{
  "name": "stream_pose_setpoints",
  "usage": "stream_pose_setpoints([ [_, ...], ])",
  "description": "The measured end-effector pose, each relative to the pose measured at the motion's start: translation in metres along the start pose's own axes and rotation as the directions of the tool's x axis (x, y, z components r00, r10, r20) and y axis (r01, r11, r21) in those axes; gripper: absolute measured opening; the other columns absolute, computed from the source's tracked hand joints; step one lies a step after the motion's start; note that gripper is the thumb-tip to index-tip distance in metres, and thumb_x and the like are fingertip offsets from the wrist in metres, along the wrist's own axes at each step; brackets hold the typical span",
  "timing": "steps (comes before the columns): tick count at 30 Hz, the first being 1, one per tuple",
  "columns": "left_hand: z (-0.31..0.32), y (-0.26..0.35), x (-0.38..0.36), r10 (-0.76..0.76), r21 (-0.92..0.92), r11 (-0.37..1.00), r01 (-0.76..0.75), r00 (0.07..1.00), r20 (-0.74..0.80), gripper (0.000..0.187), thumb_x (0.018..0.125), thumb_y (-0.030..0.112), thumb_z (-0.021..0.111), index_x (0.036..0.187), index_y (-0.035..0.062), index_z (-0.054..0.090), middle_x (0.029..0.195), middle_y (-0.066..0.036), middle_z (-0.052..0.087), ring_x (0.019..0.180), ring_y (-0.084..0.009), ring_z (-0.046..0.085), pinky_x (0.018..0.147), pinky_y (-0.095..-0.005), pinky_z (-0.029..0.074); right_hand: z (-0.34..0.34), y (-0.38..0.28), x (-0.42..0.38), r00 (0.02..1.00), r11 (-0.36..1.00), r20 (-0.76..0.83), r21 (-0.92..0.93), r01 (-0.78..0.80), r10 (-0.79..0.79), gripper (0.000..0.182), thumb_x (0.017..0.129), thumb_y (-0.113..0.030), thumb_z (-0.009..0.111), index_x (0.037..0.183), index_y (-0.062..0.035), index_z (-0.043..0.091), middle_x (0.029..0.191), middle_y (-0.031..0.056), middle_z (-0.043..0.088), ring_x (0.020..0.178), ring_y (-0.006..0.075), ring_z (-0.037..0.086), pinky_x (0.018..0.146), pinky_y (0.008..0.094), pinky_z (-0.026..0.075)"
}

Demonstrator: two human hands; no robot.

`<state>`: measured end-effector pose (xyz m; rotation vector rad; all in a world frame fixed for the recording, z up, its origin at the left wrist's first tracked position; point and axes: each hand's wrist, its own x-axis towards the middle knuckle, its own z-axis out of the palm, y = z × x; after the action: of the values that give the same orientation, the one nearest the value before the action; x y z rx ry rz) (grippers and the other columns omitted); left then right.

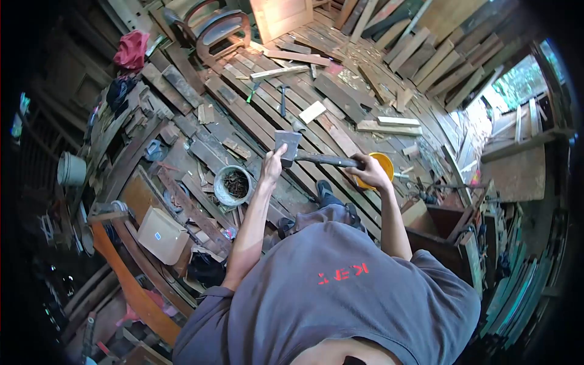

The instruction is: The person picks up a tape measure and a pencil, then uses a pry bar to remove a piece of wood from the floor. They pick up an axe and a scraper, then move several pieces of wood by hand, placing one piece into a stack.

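An axe with a broad grey head (286,146) and a dark handle (325,159) is held level in front of my body. My left hand (273,164) grips the axe head, with the thumb on its face. My right hand (371,171) is closed round the far end of the handle. Below and left of the axe head stands a round bucket (232,185) filled with dark pieces. Just beyond my right hand is a yellow container (382,163), partly covered by that hand.
A hammer (283,100) and a pale wood block (312,112) lie on the planks ahead. Boards lean at the upper right. A cardboard box (162,236) sits at the left, and a wooden crate (435,226) stands at the right.
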<state>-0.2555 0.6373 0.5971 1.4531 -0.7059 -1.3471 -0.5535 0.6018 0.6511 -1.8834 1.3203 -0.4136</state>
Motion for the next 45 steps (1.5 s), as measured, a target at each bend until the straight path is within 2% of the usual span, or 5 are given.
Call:
stream_pose_setpoints([
  [22,0.118,-0.065,0.081,-0.415,0.488,0.839,0.238,0.861,0.294,0.048,0.088,0.046,0.047,0.085,0.001,0.064,0.07,-0.007,0.063,0.056,-0.0128,0.054,0.049,-0.0245,0.039,-0.014,0.134,-0.024,0.871,0.881,-0.14,0.11,-0.46,0.472,0.034,0.068,-0.028,0.06,0.071,0.0054,0.054,0.062,0.0238,0.054,0.059,0.0319,0.057,0.059,0.0406,0.044],
  [30,0.093,-0.197,0.144,-0.489,0.999,-0.044,-0.022,0.872,-0.003,0.059,0.082,0.058,0.044,0.1,0.0054,0.064,0.094,-0.009,0.067,0.083,-0.0216,0.062,0.072,-0.036,0.049,-0.084,0.199,-0.033,0.627,0.556,-0.011,0.474,-0.683,0.779,0.023,0.078,-0.019,0.061,0.067,-0.0048,0.045,0.051,-0.0007,0.04,0.037,0.0091,0.037,0.032,0.0285,0.028],
  [36,0.086,-0.197,0.164,-0.874,0.948,-0.015,0.317,0.457,-0.166,0.061,0.083,0.058,0.044,0.109,0.0051,0.062,0.11,-0.014,0.063,0.094,-0.0266,0.061,0.082,-0.0373,0.048,-0.118,0.24,-0.003,0.658,0.562,0.033,0.49,-0.667,0.752,0.02,0.079,-0.016,0.058,0.066,-0.0062,0.046,0.048,-0.0029,0.037,0.035,0.0079,0.033,0.032,0.027,0.027],
  [38,0.097,-0.177,0.156,-0.603,0.95,0.062,0.307,0.77,-0.209,0.061,0.083,0.056,0.048,0.113,0.0039,0.06,0.119,-0.017,0.058,0.108,-0.0295,0.056,0.09,-0.0399,0.045,-0.122,0.251,0.014,0.667,0.561,0.057,0.49,-0.667,0.743,0.02,0.08,-0.015,0.058,0.066,-0.006,0.046,0.048,-0.003,0.037,0.035,0.0079,0.033,0.032,0.0269,0.027],
  [45,0.126,-0.091,0.193,-0.61,0.947,0.105,0.305,0.772,-0.181,0.049,0.081,0.036,0.056,0.116,0.0013,0.057,0.125,-0.022,0.051,0.118,-0.0336,0.048,0.098,-0.0425,0.04,-0.123,0.258,0.1,0.71,0.656,0.141,0.292,-0.696,0.69,0.023,0.075,-0.019,0.059,0.065,0.0002,0.052,0.051,0.0037,0.046,0.043,0.0134,0.046,0.041,0.0326,0.038],
])
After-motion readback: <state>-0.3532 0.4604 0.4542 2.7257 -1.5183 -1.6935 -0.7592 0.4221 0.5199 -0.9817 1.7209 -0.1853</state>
